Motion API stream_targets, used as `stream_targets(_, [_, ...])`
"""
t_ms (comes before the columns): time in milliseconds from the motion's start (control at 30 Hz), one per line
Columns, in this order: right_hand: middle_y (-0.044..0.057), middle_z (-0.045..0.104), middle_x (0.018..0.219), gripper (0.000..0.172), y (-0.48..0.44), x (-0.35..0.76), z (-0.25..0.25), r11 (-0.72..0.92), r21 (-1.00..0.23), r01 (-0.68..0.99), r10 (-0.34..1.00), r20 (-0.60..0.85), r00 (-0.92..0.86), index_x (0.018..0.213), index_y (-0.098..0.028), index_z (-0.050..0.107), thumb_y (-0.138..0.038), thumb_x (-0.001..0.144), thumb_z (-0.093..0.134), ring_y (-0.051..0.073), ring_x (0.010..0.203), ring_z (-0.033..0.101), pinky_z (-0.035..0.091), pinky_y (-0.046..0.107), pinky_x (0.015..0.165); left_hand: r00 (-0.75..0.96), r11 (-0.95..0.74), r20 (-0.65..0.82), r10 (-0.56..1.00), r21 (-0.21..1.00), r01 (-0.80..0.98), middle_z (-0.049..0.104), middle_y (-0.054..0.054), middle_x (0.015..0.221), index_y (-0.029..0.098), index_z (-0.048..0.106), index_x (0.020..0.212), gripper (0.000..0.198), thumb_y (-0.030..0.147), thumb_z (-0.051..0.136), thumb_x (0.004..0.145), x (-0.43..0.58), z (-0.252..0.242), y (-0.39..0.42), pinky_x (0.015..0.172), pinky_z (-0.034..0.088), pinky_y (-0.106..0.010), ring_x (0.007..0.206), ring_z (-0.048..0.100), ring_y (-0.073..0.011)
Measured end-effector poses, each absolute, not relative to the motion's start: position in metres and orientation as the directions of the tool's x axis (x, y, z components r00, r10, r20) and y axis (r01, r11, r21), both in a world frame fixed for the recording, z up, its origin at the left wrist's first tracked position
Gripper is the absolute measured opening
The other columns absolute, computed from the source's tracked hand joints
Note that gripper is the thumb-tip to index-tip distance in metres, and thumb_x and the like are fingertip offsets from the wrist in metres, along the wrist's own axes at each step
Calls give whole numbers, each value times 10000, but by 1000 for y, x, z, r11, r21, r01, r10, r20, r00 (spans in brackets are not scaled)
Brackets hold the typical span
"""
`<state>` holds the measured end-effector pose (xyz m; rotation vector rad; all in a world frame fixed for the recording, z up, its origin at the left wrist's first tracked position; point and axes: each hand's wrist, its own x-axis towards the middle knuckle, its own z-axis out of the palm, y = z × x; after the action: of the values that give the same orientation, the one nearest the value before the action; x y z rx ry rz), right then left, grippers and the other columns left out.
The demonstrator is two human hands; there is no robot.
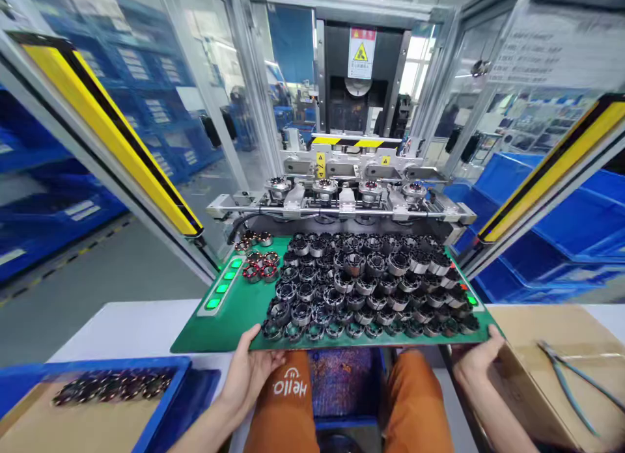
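Observation:
Rows of round motor stators (364,284) with black slotted tops crowd a green board (215,329). A smaller group of stators with copper-red windings (261,267) stands at the board's left rear. My left hand (249,362) grips the front edge, thumb on top and fingers curled underneath. At the front right corner my right hand (478,358) closes round the edge, its thumb above; its other fingers are mostly hidden. Behind the board, a machine fixture (346,202) carries several stators on its seats.
Yellow light-curtain posts (117,140) flank the station. Lit green buttons (222,288) sit at the board's left. A blue tray (166,401) with wound stators stands front left. Pliers (569,381) lie on cardboard at right. A blue bin (349,420) sits between my knees.

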<state>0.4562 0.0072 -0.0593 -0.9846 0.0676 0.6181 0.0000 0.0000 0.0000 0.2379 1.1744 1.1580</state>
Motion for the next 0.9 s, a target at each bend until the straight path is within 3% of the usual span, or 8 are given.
stream_targets(233, [-10,726,838,456,7,460,-68,381,-792,-477,469,-279,838,997,-256,721,-590,695,796,183,682,591,577,311,577,-97,392,-545,833,705,-591,641,-35,687,230,631,807,260,471,716,855,-1,-4,-1,628,574,-350,632,564,-219])
stream_targets(567, [-11,767,943,604,9,465,-77,406,-784,-469,485,-249,838,1154,-225,751,-629,706,792,170,722,629,553,284,544,-75,396,-540,838,698,-596,648,-24,708,233,643,828,311,519,764,845,-4,-10,-1,658,590,-342,658,570,-211])
stream_targets(900, [-18,796,961,555,10,467,-78,411,-771,-486,488,-265,832,1152,-240,759,-606,736,761,182,738,666,587,295,547,-109,381,-558,823,685,-621,675,-40,708,225,660,812,258,465,754,828,1,-2,-1,615,582,-341,626,566,-210])
